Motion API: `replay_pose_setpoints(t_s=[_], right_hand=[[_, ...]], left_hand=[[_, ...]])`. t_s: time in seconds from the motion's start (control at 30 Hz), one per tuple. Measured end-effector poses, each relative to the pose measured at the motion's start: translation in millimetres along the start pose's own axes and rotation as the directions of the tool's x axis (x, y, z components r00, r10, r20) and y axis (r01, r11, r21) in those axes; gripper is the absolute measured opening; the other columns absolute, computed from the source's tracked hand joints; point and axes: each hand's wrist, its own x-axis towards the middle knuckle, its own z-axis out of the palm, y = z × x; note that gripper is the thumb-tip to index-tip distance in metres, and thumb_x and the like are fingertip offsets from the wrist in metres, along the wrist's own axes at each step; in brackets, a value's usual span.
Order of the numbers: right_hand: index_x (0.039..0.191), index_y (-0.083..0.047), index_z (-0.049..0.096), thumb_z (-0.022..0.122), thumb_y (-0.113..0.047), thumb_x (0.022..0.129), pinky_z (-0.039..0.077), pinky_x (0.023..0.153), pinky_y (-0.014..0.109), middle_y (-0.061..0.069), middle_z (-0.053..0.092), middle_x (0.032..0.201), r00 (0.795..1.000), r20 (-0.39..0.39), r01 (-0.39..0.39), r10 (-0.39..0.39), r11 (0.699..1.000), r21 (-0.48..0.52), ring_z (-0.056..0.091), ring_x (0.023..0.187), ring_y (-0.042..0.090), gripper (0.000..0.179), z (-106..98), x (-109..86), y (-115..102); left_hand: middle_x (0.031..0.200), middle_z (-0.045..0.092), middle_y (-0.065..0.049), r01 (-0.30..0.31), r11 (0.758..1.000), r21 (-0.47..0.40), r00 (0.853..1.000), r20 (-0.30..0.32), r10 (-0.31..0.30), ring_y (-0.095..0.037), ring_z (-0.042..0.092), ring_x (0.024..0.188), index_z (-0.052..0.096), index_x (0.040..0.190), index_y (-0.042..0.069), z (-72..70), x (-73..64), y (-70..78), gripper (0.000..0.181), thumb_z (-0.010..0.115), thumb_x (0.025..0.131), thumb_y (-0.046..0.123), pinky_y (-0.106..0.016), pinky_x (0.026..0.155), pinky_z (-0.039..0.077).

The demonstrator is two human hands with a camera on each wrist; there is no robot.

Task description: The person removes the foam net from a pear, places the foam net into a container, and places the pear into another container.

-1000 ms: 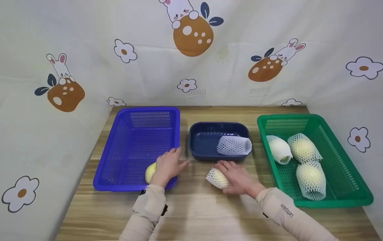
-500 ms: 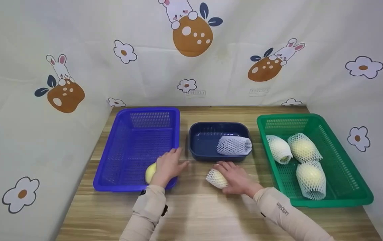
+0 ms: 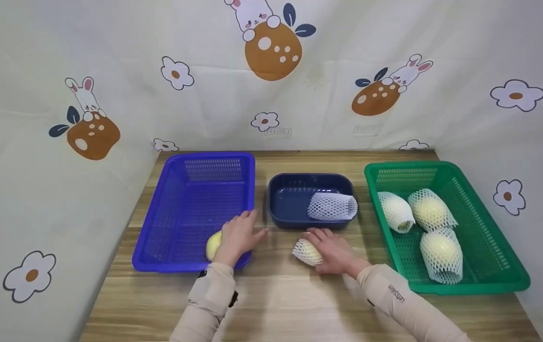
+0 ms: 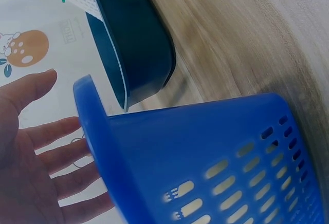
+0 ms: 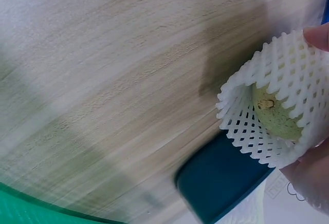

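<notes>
In the head view my right hand (image 3: 337,251) grips a yellow-green fruit in a white foam net (image 3: 307,251) above the wood table, in front of the navy tub. The right wrist view shows the stem scar of this netted fruit (image 5: 276,112) through the net's open end. My left hand (image 3: 239,236) is over the right rim of the blue basket (image 3: 251,180). Its fingers (image 4: 72,160) are extended beside that rim, and the palm holds nothing. A bare yellow fruit (image 3: 213,244) lies in the basket, partly hidden behind the left hand.
An unfilled white foam net (image 3: 330,206) lies in the navy tub (image 3: 290,202) between the baskets. At the right, a green basket (image 3: 485,251) holds three netted fruits (image 3: 432,213). A printed cloth (image 3: 319,104) surrounds the table (image 3: 285,304) at the back and sides.
The right forearm has shifted slightly left. Both hands, the fruits and the containers stay nearly where they were.
</notes>
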Motion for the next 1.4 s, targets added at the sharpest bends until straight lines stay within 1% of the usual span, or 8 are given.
replay_pose_setpoints(t_s=[0.27,0.63,0.77,0.9,1.0,1.1,1.23,1.4], right_hand=[[0.124,-0.009,0.043,0.075,-0.030,0.048,0.045,0.071,0.043,0.015,0.042,0.124,1.000,0.003,-0.001,0.001,1.000,-0.004,0.043,0.104,0.032,0.086,2,-0.3,3],[0.133,-0.006,0.034,0.076,-0.030,0.054,0.037,0.086,0.046,0.017,0.034,0.132,1.000,0.016,0.015,-0.016,0.994,0.111,0.036,0.113,0.034,0.093,1,-5.6,6],[0.135,-0.002,0.030,0.078,-0.030,0.056,0.033,0.092,0.045,0.020,0.032,0.133,0.999,0.001,0.034,-0.035,0.984,0.174,0.032,0.118,0.034,0.096,1,-9.1,9],[0.135,-0.001,0.029,0.079,-0.032,0.059,0.030,0.094,0.045,0.022,0.031,0.133,1.000,-0.014,0.025,-0.023,0.971,0.238,0.030,0.119,0.035,0.096,0,-13.9,11],[0.136,-0.002,0.028,0.078,-0.033,0.062,0.031,0.093,0.046,0.022,0.031,0.133,1.000,-0.009,-0.005,0.008,0.957,0.289,0.031,0.119,0.035,0.094,-1,-19.1,13],[0.136,-0.004,0.028,0.076,-0.033,0.065,0.034,0.091,0.046,0.020,0.033,0.132,1.000,-0.006,-0.025,0.028,0.945,0.326,0.035,0.117,0.033,0.091,-2,-24.4,15],[0.136,-0.004,0.029,0.073,-0.035,0.069,0.036,0.089,0.044,0.017,0.035,0.131,0.999,-0.029,-0.009,0.020,0.944,0.329,0.039,0.115,0.030,0.086,-1,-29.1,17],[0.136,-0.004,0.030,0.070,-0.036,0.073,0.034,0.090,0.045,0.017,0.034,0.133,0.999,-0.044,0.012,0.003,0.942,0.334,0.036,0.118,0.030,0.081,1,-31.8,19]], left_hand=[[0.108,0.056,-0.013,0.004,1.000,0.005,1.000,0.006,-0.004,-0.035,0.056,0.089,0.052,0.118,0.006,0.1,0.6,1.8,0.054,0.060,0.078,0.042,-0.047,0.069,0.044],[0.111,0.054,-0.013,-0.041,0.999,0.020,0.998,-0.044,0.042,-0.034,0.048,0.102,0.055,0.114,0.008,6.9,-2.9,6.8,0.052,0.062,0.076,0.043,-0.050,0.078,0.038],[0.110,0.055,-0.012,-0.086,0.996,-0.012,0.994,-0.068,0.085,-0.031,0.048,0.102,0.055,0.114,0.009,9.8,-3.1,15.3,0.050,0.062,0.076,0.041,-0.047,0.081,0.038],[0.108,0.055,-0.012,-0.160,0.984,-0.080,0.984,-0.089,0.153,-0.030,0.050,0.099,0.055,0.113,0.007,16.2,-4.1,26.3,0.047,0.061,0.078,0.037,-0.043,0.080,0.041],[0.110,0.055,-0.012,-0.186,0.973,-0.133,0.982,-0.069,0.178,-0.031,0.051,0.099,0.054,0.115,0.007,22.9,-4.9,33.3,0.046,0.060,0.080,0.037,-0.042,0.080,0.042],[0.112,0.054,-0.012,-0.191,0.966,-0.175,0.982,-0.032,0.188,-0.030,0.051,0.101,0.052,0.117,0.008,30.5,-5.3,38.2,0.047,0.060,0.080,0.036,-0.042,0.081,0.042],[0.111,0.054,-0.012,-0.188,0.958,-0.216,0.980,0.017,0.196,-0.031,0.053,0.097,0.051,0.119,0.008,41.1,-5.7,43.5,0.049,0.062,0.079,0.034,-0.043,0.077,0.044],[0.110,0.053,-0.015,-0.157,0.953,-0.259,0.980,0.077,0.183,-0.034,0.054,0.091,0.047,0.122,0.007,52.8,-5.7,49.5,0.055,0.063,0.077,0.034,-0.045,0.070,0.046]])
